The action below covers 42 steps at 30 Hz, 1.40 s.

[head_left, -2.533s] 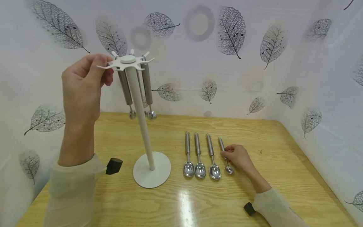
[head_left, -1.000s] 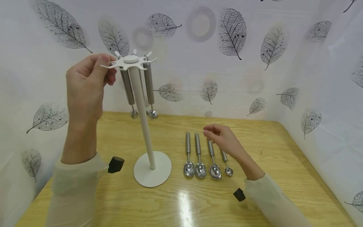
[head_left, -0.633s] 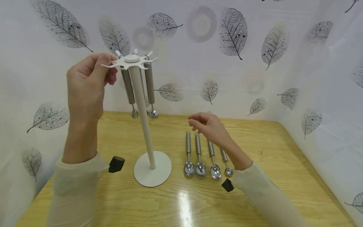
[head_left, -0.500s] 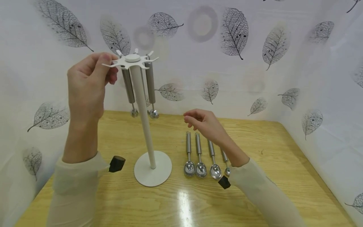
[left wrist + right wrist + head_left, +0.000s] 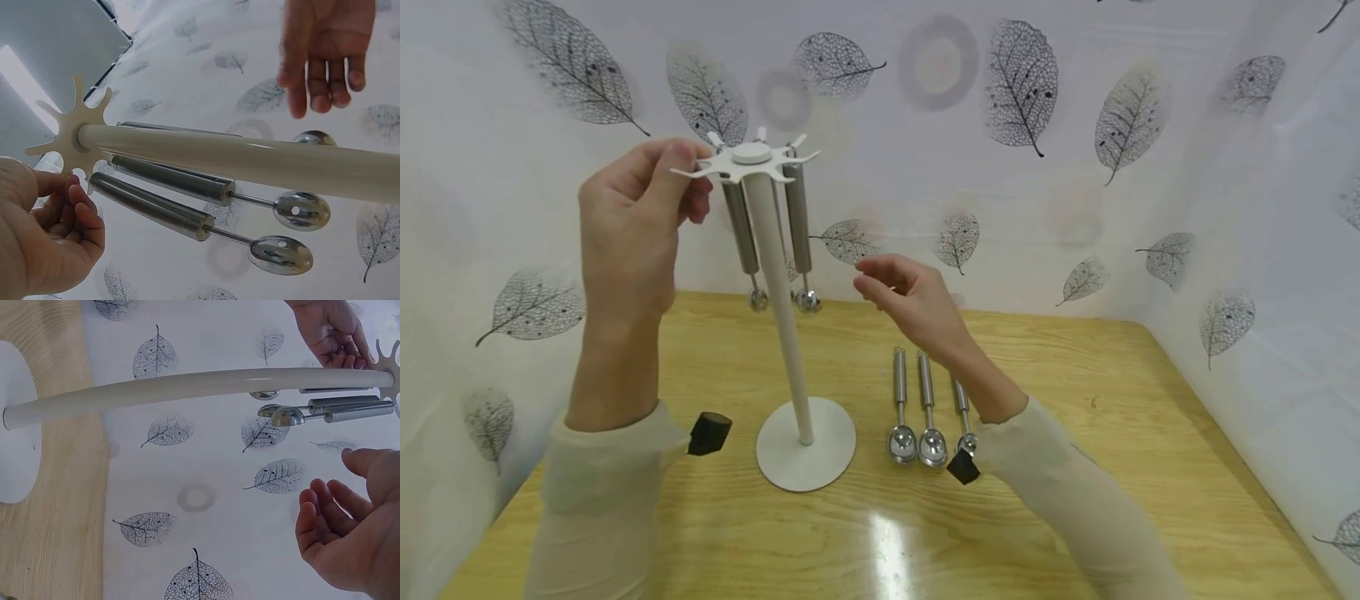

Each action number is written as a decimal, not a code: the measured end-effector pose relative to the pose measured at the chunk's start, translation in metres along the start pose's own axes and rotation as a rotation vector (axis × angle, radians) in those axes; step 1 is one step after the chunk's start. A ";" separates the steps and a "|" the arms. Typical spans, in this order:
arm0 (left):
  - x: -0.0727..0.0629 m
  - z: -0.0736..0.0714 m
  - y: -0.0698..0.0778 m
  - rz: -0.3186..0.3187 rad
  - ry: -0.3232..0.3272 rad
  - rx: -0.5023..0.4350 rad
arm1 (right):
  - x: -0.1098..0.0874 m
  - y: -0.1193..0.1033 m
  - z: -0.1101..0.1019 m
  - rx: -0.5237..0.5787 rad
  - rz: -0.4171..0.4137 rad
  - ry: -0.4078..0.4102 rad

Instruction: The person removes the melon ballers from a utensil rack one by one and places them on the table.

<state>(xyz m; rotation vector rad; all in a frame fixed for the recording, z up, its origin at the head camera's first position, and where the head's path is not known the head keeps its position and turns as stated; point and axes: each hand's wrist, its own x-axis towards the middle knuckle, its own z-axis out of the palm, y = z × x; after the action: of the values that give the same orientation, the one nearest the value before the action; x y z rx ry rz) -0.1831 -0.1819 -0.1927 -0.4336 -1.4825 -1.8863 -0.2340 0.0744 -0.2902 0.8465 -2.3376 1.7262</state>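
Observation:
A white utensil stand point(image 5: 781, 300) rises from a round base, with a hook wheel point(image 5: 751, 158) of pronged arms on top. My left hand point(image 5: 632, 221) pinches one prong between thumb and fingers. From the wheel's far side hang three steel melon ballers point(image 5: 153, 206), handles up and scoops down. My right hand point(image 5: 917, 304), holding nothing, is in the air right of the pole, its fingers loosely bent and apart from the stand. Below it, several steel scoops point(image 5: 902, 400) lie in a row on the table; my right forearm partly covers the right end of that row.
The wooden table point(image 5: 715, 525) ends at a white leaf-printed cloth point(image 5: 880, 183) behind and at both sides. The stand's round base point(image 5: 827, 467) sits left of the row of scoops. A black wrist camera point(image 5: 709, 433) sticks out from the left sleeve.
My right hand has left the small scoop at the row's right end and moved up and left toward the stand, empty. My left hand keeps its pinch on the prong.

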 end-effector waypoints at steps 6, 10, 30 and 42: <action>0.000 0.000 -0.001 -0.019 0.009 -0.008 | 0.007 -0.007 0.009 0.026 -0.038 0.027; 0.001 0.001 -0.001 -0.014 0.013 -0.020 | 0.010 -0.011 0.014 0.024 -0.059 0.057; 0.000 0.002 0.000 -0.003 0.012 -0.028 | 0.025 -0.021 0.036 0.103 -0.135 0.037; 0.000 0.000 0.000 0.003 0.008 -0.027 | 0.031 -0.027 0.048 0.152 -0.196 -0.021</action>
<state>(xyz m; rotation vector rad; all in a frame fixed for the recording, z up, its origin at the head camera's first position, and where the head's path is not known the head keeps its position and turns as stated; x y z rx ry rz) -0.1835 -0.1815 -0.1927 -0.4397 -1.4523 -1.9053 -0.2356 0.0146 -0.2714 1.0830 -2.0751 1.8353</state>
